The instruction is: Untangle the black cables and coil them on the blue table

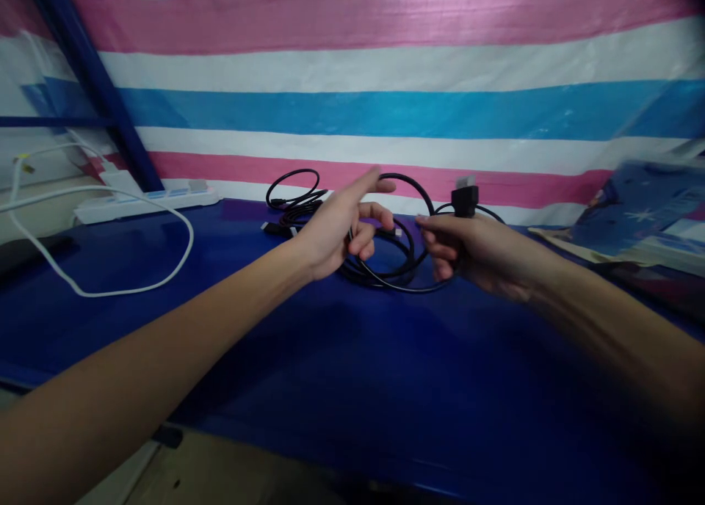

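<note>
While reaching in over the blue table (330,358), meeting at the black cable (385,279) with both hands. Left hand (341,230) half closed: forefinger stretched out toward the striped sheet (385,109), the other fingers curled loosely round a strand or two of the loops. Right hand (474,252) shut in a fist on the same cable, just below its black plug (464,197), with the plug sticking up above the knuckles. Loops hanging between the two hands, lowest turns resting on the table, upper arc lifted clear against the sheet.

Looks like the gathering step, by the lie of things: turns bunched but loose, uneven in width, not yet laid flat on one another. Cannot tell whether the far end is free or caught under the bundle.

Just behind the left hand, a second black lead (291,193) in a small loop of its own, close enough to tangle. Well apart on the left, a white cable (137,285) trailing from a white power strip (148,200). Off to the right, a blue printed packet (639,204) lying near the table's edge.

Calls, as a next move, for a firm anchor at the plug end and a light, sliding grip from the left fingers, feeding each turn to match the last. Worth watching: the neighbouring lead getting swept in, and loose turns slipping off the curled fingers.
</note>
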`<action>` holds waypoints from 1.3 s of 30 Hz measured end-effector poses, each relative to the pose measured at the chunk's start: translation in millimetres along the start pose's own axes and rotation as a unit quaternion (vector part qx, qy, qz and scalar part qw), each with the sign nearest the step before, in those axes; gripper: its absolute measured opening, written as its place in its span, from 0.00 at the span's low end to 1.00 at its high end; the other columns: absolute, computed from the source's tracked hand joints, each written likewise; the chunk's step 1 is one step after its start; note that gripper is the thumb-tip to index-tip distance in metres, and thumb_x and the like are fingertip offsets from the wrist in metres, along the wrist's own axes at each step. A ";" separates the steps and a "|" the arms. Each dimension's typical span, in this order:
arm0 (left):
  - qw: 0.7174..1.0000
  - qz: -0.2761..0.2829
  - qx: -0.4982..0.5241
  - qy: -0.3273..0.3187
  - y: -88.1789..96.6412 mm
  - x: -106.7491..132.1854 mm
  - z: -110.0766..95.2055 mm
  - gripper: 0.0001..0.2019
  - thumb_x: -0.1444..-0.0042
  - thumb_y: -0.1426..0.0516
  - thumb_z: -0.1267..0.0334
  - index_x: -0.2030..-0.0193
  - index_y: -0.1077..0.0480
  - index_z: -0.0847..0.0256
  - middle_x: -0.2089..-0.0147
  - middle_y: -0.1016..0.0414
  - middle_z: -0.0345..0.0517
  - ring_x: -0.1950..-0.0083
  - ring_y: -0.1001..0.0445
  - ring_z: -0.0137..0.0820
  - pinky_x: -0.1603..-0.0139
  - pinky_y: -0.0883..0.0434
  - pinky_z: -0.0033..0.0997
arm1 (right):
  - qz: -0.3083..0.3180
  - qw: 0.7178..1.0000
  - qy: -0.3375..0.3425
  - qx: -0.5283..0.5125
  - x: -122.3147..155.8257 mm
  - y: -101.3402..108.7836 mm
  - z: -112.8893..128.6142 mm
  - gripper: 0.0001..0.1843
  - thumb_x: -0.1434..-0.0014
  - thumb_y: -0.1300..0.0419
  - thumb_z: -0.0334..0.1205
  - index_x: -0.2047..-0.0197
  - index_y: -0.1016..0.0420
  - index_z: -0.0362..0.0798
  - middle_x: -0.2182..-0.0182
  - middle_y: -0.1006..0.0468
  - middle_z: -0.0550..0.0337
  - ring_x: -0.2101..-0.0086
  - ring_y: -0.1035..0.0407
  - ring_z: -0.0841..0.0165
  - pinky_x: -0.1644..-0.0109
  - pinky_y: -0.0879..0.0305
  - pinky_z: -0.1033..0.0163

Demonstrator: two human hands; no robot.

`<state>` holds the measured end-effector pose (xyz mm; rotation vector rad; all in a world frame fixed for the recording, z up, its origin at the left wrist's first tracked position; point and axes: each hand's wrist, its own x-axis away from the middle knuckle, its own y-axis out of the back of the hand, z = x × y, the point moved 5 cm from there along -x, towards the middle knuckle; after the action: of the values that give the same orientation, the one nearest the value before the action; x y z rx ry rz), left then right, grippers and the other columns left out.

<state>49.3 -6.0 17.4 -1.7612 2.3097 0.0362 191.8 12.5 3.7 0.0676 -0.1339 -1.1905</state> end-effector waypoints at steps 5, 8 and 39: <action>0.995 0.015 -0.094 -0.014 -17.0 5.0 8.5 0.16 0.36 0.52 0.52 0.49 0.38 0.61 0.73 0.31 0.36 0.88 0.45 0.15 0.84 0.40 0.20 | -0.028 0.966 0.122 0.227 7.6 -0.8 20.6 0.12 0.43 0.43 0.41 0.75 0.35 0.47 0.85 0.44 0.68 0.86 0.52 0.77 0.81 0.54 0.66; 0.990 0.039 -0.133 -0.033 -20.7 6.5 8.3 0.18 0.38 0.50 0.49 0.52 0.36 0.61 0.69 0.28 0.39 0.87 0.42 0.16 0.82 0.36 0.21 | -0.040 0.884 0.193 0.424 8.9 2.0 27.1 0.10 0.44 0.45 0.42 0.74 0.31 0.46 0.80 0.33 0.62 0.79 0.42 0.73 0.75 0.50 0.64; 0.806 -0.075 -0.572 -0.132 -5.9 7.5 -0.8 0.13 0.43 0.48 0.52 0.60 0.31 0.60 0.69 0.27 0.45 0.67 0.29 0.34 0.66 0.37 0.33 | -0.069 0.901 0.297 0.308 20.7 -3.1 32.6 0.21 0.46 0.47 0.32 0.48 0.36 0.48 0.72 0.25 0.61 0.82 0.38 0.73 0.82 0.43 0.67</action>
<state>53.0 -14.9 17.4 -2.1169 1.9723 1.8447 191.9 -7.3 37.0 1.0045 0.0401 -1.1816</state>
